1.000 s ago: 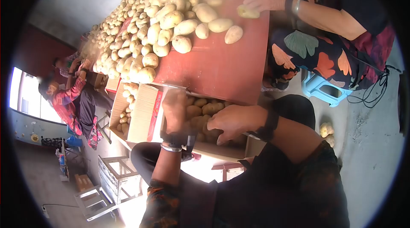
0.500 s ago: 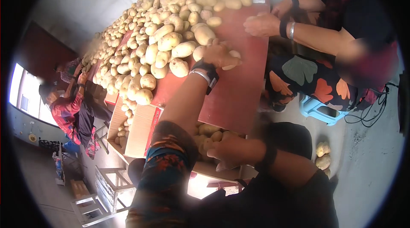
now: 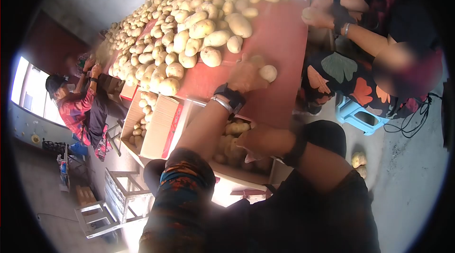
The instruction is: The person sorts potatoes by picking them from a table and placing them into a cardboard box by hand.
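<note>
My left hand (image 3: 246, 76) is on the red tabletop (image 3: 272, 35), its fingers curled over potatoes. One pale potato (image 3: 268, 73) shows at its fingertips, and a blurred one lies beside it. Above and to the left spreads the big heap of potatoes (image 3: 166, 47). Lower down, my right hand (image 3: 265, 143) is over an open cardboard box holding potatoes (image 3: 237, 128). Its fingers are bent inward, and what they may hold is hidden. Each of my wrists has a dark band.
Another cardboard box (image 3: 161, 122) with potatoes stands to the left. Across the table a co-worker's hands (image 3: 320, 15) hold a potato, near a blue stool (image 3: 362, 115). A second person (image 3: 78, 115) sits far left. Wooden stools (image 3: 124, 196) and floor potatoes (image 3: 359, 159) lie around.
My left hand has drawn back from the heap toward me, potatoes moving with it. My right hand stays over the box. The co-worker's hands have shifted right.
</note>
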Tool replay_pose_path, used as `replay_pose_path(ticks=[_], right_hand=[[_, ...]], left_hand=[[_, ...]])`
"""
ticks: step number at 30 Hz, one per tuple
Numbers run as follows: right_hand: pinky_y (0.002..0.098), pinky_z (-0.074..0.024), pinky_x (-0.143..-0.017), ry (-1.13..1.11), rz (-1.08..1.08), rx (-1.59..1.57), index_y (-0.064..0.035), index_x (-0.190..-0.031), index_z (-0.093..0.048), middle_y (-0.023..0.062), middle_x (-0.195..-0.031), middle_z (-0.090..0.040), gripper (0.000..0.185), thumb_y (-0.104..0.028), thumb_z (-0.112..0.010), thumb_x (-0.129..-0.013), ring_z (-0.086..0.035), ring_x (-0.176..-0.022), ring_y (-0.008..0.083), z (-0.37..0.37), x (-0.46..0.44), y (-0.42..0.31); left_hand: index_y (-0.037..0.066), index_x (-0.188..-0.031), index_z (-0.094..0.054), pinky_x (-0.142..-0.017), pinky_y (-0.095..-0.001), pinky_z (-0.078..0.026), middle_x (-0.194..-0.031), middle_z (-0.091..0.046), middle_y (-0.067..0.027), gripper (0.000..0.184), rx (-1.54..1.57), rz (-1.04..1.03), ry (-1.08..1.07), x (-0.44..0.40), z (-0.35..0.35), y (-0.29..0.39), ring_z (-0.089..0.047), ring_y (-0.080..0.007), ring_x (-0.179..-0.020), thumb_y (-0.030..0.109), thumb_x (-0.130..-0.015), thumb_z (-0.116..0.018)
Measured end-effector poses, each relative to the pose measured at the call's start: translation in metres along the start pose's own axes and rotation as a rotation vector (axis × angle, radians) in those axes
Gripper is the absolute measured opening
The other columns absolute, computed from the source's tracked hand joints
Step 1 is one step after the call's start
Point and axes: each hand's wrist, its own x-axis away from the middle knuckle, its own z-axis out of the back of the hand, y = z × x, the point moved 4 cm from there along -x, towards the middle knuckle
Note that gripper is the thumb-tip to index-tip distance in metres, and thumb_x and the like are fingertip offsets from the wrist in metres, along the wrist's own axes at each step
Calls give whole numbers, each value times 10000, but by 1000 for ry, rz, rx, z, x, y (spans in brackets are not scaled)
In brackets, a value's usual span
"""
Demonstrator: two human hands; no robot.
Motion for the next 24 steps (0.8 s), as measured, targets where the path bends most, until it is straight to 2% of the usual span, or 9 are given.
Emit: replay_pose_path(ticks=[3,5,6,8,13,14,17,20,24], right_hand=[[403,-479,-706,-9,-10,-97,-50,-931,-583,107,-826,-627,352,-303,-705,-718,-619,-806,299,1,6,-2],[409,-476,-710,-13,-35,-108,-48,-913,-582,108,-844,-620,359,-316,-705,-709,-614,-798,308,1,11,-8],[410,-476,-709,10,32,-64,-47,-911,-581,104,-863,-616,360,-319,-701,-709,-609,-799,310,-6,9,-5],[413,-476,-710,11,71,6,-35,-901,-573,96,-920,-597,363,-328,-680,-716,-595,-818,308,-2,10,-6],[416,-471,-710,-52,66,-2,-35,-886,-557,107,-898,-587,342,-335,-648,-748,-587,-837,311,1,6,-8],[419,-469,-706,-49,76,1,-40,-877,-552,108,-885,-588,341,-340,-648,-746,-588,-831,312,-1,5,-9],[428,-463,-702,-64,107,26,-44,-875,-551,116,-875,-592,352,-351,-653,-737,-590,-830,310,4,7,-13],[425,-461,-706,-100,89,18,-48,-915,-565,126,-870,-591,365,-352,-655,-735,-587,-835,311,-3,7,-15],[418,-455,-715,-99,33,62,-55,-976,-573,134,-864,-583,400,-361,-655,-733,-580,-834,318,-7,5,-3]], left_hand=[[117,-1150,-567,-883,-357,-460,-1134,-448,-186,627,192,-22,132,58,1,-15,-514,-314,-1063,229,-577,-794],[76,-1205,-544,-894,-318,-474,-1205,-424,-146,631,283,156,115,101,17,-25,-513,-253,-1093,144,-625,-782],[49,-1164,-570,-885,-328,-490,-1211,-403,-159,567,853,139,135,114,2,-43,-535,-235,-1060,109,-641,-779],[18,-1215,-518,-881,-286,-492,-1203,-386,-104,568,944,170,133,146,18,-31,-522,-192,-1072,33,-693,-740],[67,-1087,-604,-912,-305,-437,-1042,-558,-10,460,985,358,87,202,0,-54,-525,-146,-1020,57,-664,-784],[57,-1075,-607,-908,-295,-420,-1059,-562,-27,461,954,463,51,208,-3,-54,-525,-138,-1008,57,-653,-792],[17,-1105,-587,-892,-296,-425,-1074,-594,-88,470,906,374,-92,214,-14,-51,-548,-182,-1005,116,-675,-751],[35,-1167,-532,-641,-198,-434,-898,-620,-5,544,1140,571,-216,226,-30,-55,-556,-63,-756,229,-711,-754],[31,-1151,-539,-658,-209,-447,-880,-626,-15,517,1090,684,-170,236,-53,-77,-565,-71,-765,217,-715,-746]])
